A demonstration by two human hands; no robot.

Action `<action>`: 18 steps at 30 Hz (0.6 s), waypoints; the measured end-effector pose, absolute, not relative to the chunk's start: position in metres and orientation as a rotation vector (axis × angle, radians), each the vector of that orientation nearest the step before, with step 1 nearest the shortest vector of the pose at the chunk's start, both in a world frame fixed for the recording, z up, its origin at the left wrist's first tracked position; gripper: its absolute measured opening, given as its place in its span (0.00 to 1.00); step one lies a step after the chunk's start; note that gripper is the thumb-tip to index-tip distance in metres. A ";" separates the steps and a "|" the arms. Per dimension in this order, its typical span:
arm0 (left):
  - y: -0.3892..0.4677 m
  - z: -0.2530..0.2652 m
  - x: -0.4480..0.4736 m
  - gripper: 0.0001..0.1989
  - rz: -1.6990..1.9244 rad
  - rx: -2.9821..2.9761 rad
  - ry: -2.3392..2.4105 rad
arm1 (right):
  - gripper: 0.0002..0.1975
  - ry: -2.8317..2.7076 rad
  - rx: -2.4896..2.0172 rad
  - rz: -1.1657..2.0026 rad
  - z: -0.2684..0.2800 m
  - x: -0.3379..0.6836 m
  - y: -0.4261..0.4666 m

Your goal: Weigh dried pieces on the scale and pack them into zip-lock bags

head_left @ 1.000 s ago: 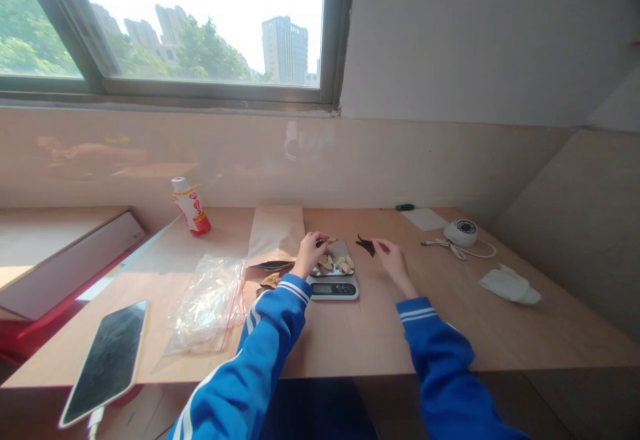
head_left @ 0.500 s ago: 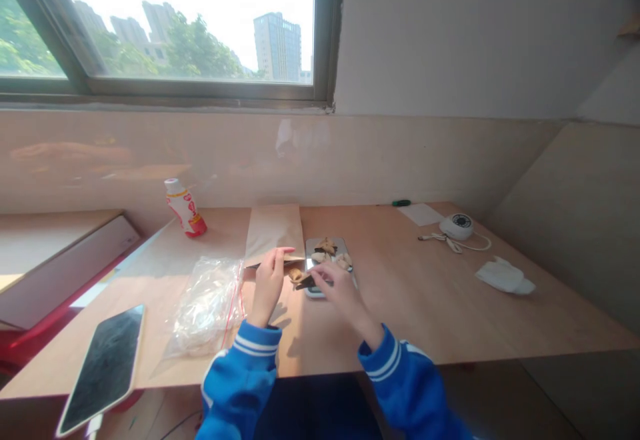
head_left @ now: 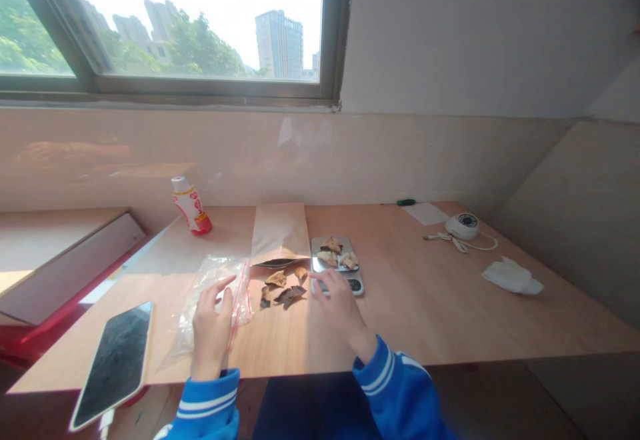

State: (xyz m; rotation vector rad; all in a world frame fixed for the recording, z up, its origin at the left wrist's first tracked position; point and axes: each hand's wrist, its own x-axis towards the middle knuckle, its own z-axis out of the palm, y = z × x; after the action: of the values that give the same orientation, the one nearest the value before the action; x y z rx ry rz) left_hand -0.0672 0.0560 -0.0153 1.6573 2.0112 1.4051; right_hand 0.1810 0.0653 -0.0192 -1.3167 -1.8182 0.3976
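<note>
- The left hand (head_left: 213, 323) hangs over the clear zip bag (head_left: 204, 283), thumb and fingers apart, with nothing in its grasp; whether it touches the plastic I cannot tell.
- The right hand (head_left: 340, 303) is at the near edge of the digital kitchen scale (head_left: 352, 247), partly covering its display; thumb and fingertips are slightly apart, and no piece shows between them.
- Dried, curled brown pieces (head_left: 291, 297) lie loose on the wooden table (head_left: 425, 313) between the two hands, just left of the scale; one is near the right fingertips.
- More dried pieces (head_left: 327, 258), some paler, rest on the scale's platform.
- The kraft paper bag (head_left: 281, 233) lies flat behind the loose pieces, its dark mouth facing the person.
- Further left are a red-and-white bottle (head_left: 191, 208), upright, and a smartphone (head_left: 116, 357) with a cable plugged in.
- On the right sit a white dome camera (head_left: 463, 225), a sheet of paper (head_left: 426, 213), a green-handled tool (head_left: 406, 203) and a crumpled white cloth or tissue (head_left: 513, 276).
</note>
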 end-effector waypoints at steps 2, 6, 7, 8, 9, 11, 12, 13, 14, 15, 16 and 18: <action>0.057 -0.017 -0.074 0.17 1.413 1.793 2.074 | 0.12 -1.626 -1.329 0.523 -0.026 0.209 0.058; 0.062 -0.020 -0.086 0.18 1.235 2.068 2.212 | 0.17 -1.146 -1.457 0.766 -0.056 0.265 0.042; 0.064 -0.022 -0.089 0.18 1.133 2.103 2.247 | 0.18 -1.069 -1.457 0.813 -0.062 0.275 0.038; 0.065 -0.024 -0.091 0.18 1.013 2.118 2.272 | 0.19 -1.008 -1.435 0.843 -0.067 0.282 0.035; 0.066 -0.026 -0.092 0.18 0.888 2.121 2.284 | 0.19 -0.969 -1.409 0.865 -0.070 0.288 0.033; 0.067 -0.030 -0.093 0.18 0.672 2.114 2.283 | 0.19 -0.940 -1.358 0.883 -0.072 0.291 0.030; 0.066 -0.031 -0.091 0.18 0.602 2.110 2.283 | 0.19 -0.944 -1.347 0.885 -0.071 0.290 0.030; 0.066 -0.031 -0.089 0.17 0.559 2.107 2.289 | 0.19 -0.954 -1.346 0.886 -0.070 0.289 0.030; 0.065 -0.031 -0.088 0.17 0.537 2.105 2.297 | 0.19 -0.965 -1.354 0.887 -0.069 0.286 0.031; 0.064 -0.031 -0.086 0.17 0.530 2.105 2.303 | 0.20 -0.977 -1.364 0.888 -0.068 0.284 0.031; 0.064 -0.031 -0.085 0.17 0.533 2.107 2.302 | 0.20 -0.989 -1.374 0.889 -0.067 0.282 0.031; 0.063 -0.030 -0.084 0.15 0.564 2.115 2.298 | 0.21 -1.021 -1.386 0.888 -0.066 0.279 0.030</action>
State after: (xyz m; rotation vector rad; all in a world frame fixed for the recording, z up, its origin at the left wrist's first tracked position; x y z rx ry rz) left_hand -0.0842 0.0625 -0.0300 2.1154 2.2979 0.5645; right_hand 0.2790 0.0304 -0.0655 -1.3855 -1.0206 0.8876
